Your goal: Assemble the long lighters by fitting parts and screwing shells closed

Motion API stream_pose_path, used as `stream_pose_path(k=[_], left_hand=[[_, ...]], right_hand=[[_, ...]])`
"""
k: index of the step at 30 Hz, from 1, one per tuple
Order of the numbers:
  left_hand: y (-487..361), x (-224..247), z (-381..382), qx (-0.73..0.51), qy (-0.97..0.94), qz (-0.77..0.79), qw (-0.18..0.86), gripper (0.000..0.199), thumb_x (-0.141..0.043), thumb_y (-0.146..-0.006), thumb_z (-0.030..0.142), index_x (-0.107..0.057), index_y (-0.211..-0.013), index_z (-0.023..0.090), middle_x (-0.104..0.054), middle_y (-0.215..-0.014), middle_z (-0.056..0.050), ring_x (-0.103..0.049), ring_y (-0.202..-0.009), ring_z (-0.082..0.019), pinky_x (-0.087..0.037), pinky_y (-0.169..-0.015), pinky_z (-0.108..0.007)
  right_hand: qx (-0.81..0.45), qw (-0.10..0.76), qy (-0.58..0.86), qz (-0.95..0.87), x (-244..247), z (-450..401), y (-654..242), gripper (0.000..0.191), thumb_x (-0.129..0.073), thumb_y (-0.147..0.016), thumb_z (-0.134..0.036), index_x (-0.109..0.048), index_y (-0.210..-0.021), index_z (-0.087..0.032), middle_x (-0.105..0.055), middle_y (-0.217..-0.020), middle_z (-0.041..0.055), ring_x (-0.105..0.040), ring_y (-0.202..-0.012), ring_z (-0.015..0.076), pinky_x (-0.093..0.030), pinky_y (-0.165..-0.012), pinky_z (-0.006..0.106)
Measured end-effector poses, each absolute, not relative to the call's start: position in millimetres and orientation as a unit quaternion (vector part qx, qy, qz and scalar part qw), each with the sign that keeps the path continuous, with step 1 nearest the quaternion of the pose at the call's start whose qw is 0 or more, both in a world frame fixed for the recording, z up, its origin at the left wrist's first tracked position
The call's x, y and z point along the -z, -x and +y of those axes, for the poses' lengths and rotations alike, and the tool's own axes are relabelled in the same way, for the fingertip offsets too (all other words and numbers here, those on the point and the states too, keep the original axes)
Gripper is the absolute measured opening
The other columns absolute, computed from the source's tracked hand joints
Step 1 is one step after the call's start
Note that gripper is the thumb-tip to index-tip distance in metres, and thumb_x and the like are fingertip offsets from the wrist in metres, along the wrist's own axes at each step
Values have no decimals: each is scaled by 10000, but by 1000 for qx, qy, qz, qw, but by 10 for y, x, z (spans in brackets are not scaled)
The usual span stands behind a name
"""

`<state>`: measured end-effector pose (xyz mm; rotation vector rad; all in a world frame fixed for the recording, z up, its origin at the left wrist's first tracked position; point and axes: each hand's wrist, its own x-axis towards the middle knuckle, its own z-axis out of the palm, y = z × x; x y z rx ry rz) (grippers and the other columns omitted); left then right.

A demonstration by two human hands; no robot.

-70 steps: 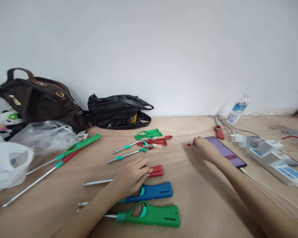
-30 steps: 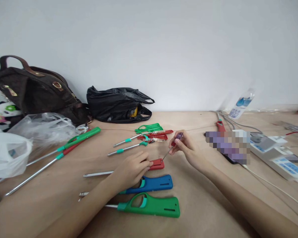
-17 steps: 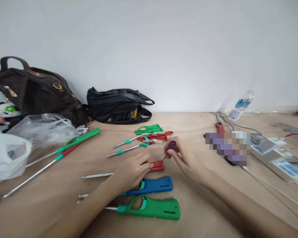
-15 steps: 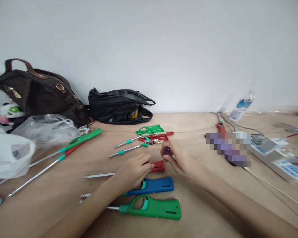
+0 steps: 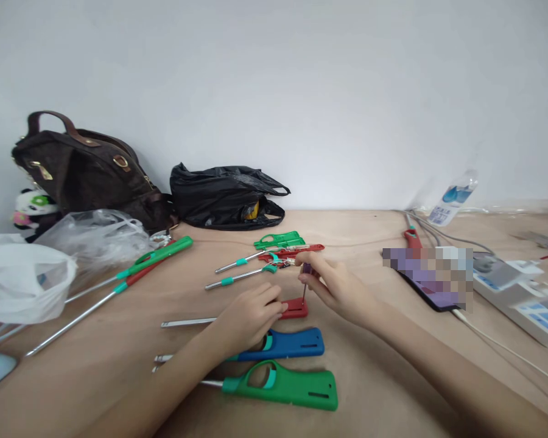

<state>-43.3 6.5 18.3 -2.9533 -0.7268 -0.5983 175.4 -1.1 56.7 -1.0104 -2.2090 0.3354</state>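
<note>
Centre frame: left hand (image 5: 249, 316) flat, pressing red lighter (image 5: 296, 308) onto table (image 5: 383, 377). Right hand (image 5: 335, 286) pinched round small screwdriver (image 5: 305, 286), held upright, tip on red handle's end. Looks like screw-turning step; next move likely needs steady downward twist, lighter kept pinned. Blue lighter (image 5: 295, 344) and green lighter (image 5: 301, 392) just below.
</note>
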Motion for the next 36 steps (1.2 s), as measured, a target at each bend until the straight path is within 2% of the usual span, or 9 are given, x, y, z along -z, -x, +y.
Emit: stream_pose_path(k=[4,6,11,15,19,24,27,31,36], left_hand=[[436,-168,82,198,954,-223,26,381,-308,-1012,195,-628,-812,140,-550,-824,-63,-488,-727,-175,-377,-623,-278],[436,-159,89,204,954,-220,21,375,-313,-1011,193,-622,-807,140,-541,-814,-59,-485,-726,-173,-370,-622,-277],[433,-158,88,209,953,-219,10,348,-322,-1008,173,-600,-799,151,-536,-811,-45,-478,-721,-161,-362,-623,-265],[433,-176,84,209,954,-217,6,352,-310,-1009,175,-602,-815,154,-541,-814,-42,-484,-726,-158,-370,-626,-260],[433,-176,87,204,954,-217,17,373,-302,-1010,179,-609,-800,146,-549,-816,-51,-485,-717,-158,-376,-622,-264],[432,-159,97,209,951,-228,7,384,-300,-1013,196,-615,-799,156,-549,-823,-49,-496,-726,-154,-382,-628,-259],[434,-166,97,206,951,-229,-2,378,-313,-1011,192,-615,-787,154,-552,-819,-47,-503,-731,-154,-388,-635,-259],[432,-183,83,211,952,-221,2,361,-310,-1009,179,-615,-817,155,-553,-812,-44,-497,-720,-156,-381,-621,-261],[419,-184,70,207,953,-219,28,391,-282,-1011,165,-626,-825,155,-558,-790,-47,-490,-715,-162,-375,-609,-269]], right_hand=[[-131,341,352,-862,-678,-4,-1844,191,-380,-955,-149,-499,-1102,-175,-632,-1014,89,-601,-878,175,-468,-744,278],[-108,330,347,-871,-737,8,-1894,196,-359,-950,-118,-520,-1052,-164,-628,-982,84,-595,-848,162,-459,-727,264],[84,259,378,-885,-835,10,-1938,228,-411,-967,-194,-536,-778,-168,-612,-740,46,-538,-617,145,-350,-562,252],[202,175,398,-878,-931,-74,-1885,207,-442,-950,-160,-551,-775,-163,-637,-729,60,-571,-643,172,-317,-573,276],[219,145,411,-873,-987,-139,-1842,125,-464,-912,-107,-558,-843,-153,-650,-728,58,-578,-648,180,-323,-596,281],[254,141,389,-874,-1001,-162,-1815,259,-458,-974,-231,-559,-746,-162,-656,-690,72,-596,-668,192,-328,-614,293],[237,119,406,-875,-1027,-190,-1814,174,-523,-922,-183,-567,-756,-158,-665,-714,72,-610,-712,209,-342,-650,303],[207,89,449,-865,-1015,-181,-1840,96,-548,-883,-148,-569,-789,-161,-659,-695,54,-590,-652,200,-334,-634,301],[211,107,429,-872,-982,-136,-1848,196,-554,-916,-221,-563,-727,-170,-667,-689,62,-602,-685,199,-328,-638,296]])
